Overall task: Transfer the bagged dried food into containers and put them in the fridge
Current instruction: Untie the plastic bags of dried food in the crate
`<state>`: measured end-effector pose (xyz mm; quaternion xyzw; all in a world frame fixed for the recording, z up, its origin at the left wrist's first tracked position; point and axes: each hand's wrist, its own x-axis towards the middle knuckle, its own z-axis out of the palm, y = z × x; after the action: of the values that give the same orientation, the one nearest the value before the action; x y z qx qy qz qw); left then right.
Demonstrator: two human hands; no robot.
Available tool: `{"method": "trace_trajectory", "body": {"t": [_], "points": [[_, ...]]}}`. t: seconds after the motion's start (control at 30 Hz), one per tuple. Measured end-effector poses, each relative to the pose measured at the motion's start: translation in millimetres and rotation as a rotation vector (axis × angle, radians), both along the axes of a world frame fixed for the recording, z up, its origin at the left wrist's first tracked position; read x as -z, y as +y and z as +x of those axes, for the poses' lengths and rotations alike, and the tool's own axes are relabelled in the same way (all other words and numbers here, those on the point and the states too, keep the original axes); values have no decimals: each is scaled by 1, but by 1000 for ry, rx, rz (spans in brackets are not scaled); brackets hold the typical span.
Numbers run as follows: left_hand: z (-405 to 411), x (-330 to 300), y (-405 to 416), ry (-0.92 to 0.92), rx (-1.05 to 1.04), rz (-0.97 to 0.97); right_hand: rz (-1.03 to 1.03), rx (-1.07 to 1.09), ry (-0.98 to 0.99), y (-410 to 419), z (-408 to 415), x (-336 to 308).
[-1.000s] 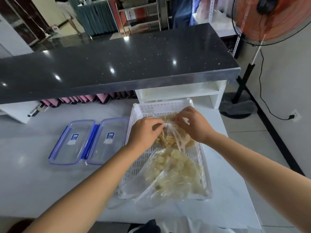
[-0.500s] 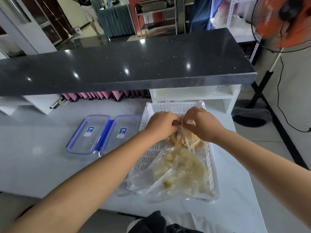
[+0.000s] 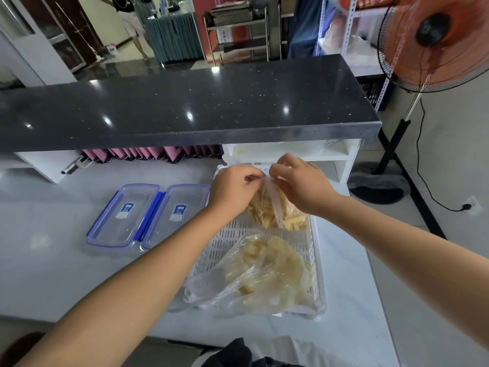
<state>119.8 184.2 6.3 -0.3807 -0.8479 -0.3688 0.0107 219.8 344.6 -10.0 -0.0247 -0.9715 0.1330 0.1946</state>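
Over perforated tray (image 3: 316, 263), hands pinching crinkly bag (image 3: 275, 207)

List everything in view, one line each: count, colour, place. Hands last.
far bag of dried food: one, clear with yellowish strips, far end of basket.
near bag of dried food: one, clear with pale chunks, near end of basket.
basket: one, white slotted, on table.
containers: two, clear with blue rims, left of basket.
table: one, white.
counter: one, black speckled, behind.
fan: one, orange, right.
left hand: pinches far bag's top.
right hand: pinches far bag's top.
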Motion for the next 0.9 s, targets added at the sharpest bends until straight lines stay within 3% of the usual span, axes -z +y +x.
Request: {"method": "trace_trajectory", "body": {"t": [0.2,0.47,0.63,0.8,0.9], "points": [[-3,3,-14,-132,-105,253,-74,-43,94,10,-5,-5],[-18,38,-45,-409,-148,118,-290,83,-59,30,11,44],[-24,18,-38,-283,-14,-9,-439,10,-125,25,7,22],[-18,-3,-10,-48,134,-289,-114,-25,-150,6,-11,11],[-13,-12,6,125,136,-452,-95,-23,-120,2,-16,12]]}}
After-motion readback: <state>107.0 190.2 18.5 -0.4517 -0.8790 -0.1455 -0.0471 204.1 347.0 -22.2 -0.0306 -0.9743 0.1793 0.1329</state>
